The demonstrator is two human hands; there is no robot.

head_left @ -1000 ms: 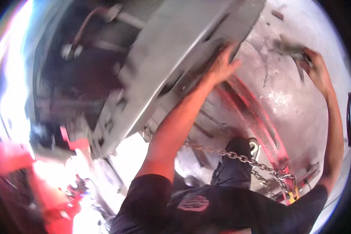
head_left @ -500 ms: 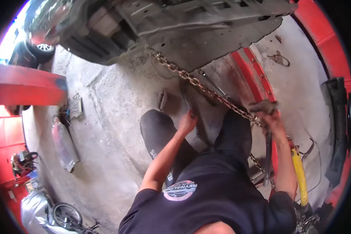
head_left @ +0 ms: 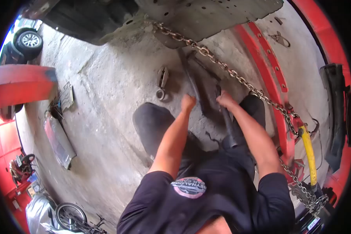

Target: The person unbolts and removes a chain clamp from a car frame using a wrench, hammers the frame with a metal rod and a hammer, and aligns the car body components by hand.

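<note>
My right hand [head_left: 225,100] grips a hammer [head_left: 229,126] near its head, the dark handle slanting down over my right thigh. My left hand [head_left: 188,102] is closed in a fist between my knees; whatever it may hold is hidden. Just right of that fist a long dark bar [head_left: 190,76] lies on the floor. A rusty chain [head_left: 222,65] stretches taut from beneath the car body [head_left: 218,19] down to the red steel beam [head_left: 272,78] on my right. Left of the bar, a metal clamp with a ring [head_left: 163,78] lies on the concrete.
A yellow bar [head_left: 309,156] stands beside the beam, with loose chain [head_left: 314,202] below. Another clamp [head_left: 280,39] lies at the upper right. On the left are a red arm [head_left: 23,84], a car panel [head_left: 58,140], a wheel [head_left: 29,40] and a bicycle [head_left: 70,216].
My right hand has brought the hammer from beside the chain and beam to between my knees. My left hand has moved slightly up. The view has shifted, showing less of the car.
</note>
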